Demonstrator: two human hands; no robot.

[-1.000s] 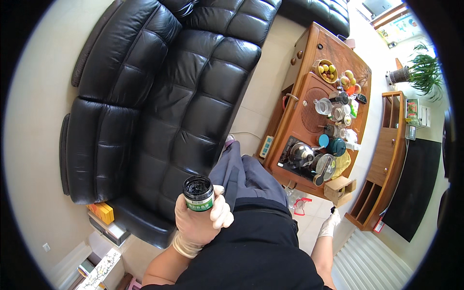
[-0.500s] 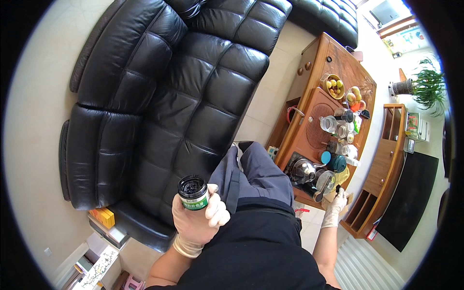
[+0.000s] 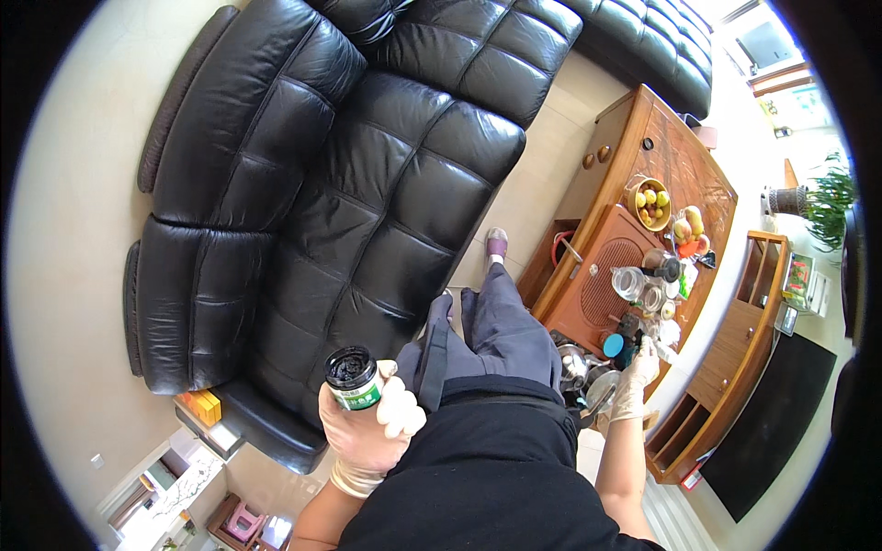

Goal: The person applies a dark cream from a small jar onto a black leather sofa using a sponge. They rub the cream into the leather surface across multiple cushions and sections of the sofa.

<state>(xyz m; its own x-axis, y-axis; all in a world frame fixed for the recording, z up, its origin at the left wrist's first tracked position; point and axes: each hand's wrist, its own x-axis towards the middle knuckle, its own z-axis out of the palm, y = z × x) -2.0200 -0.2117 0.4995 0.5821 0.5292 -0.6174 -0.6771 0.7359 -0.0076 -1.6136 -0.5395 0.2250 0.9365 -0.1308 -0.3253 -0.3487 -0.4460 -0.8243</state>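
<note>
In my left hand (image 3: 367,432), which wears a pale glove, is a small lidless jar (image 3: 354,378) with a green and white label. Its mouth faces up and shows black paste inside. The fingers wrap round the jar, above my lap and beside the black leather sofa (image 3: 395,202). My right hand (image 3: 636,372), gloved too, reaches out at the near end of the wooden coffee table (image 3: 666,147). Its fingers close on a small dark thing (image 3: 640,337), too small to name, in front of the crowded tabletop.
On the coffee table stand a bowl of fruit (image 3: 650,204), glass jars (image 3: 629,283), a blue lid (image 3: 613,345) and kettle-like metalware (image 3: 574,365). Beyond it is a wooden cabinet (image 3: 721,354) with a large black screen (image 3: 781,427). A yellow box (image 3: 200,406) lies by the sofa arm.
My view has shifted as my body moves along the table, and one foot now shows ahead. The right hand has moved farther along the table. The left hand still holds the jar.
</note>
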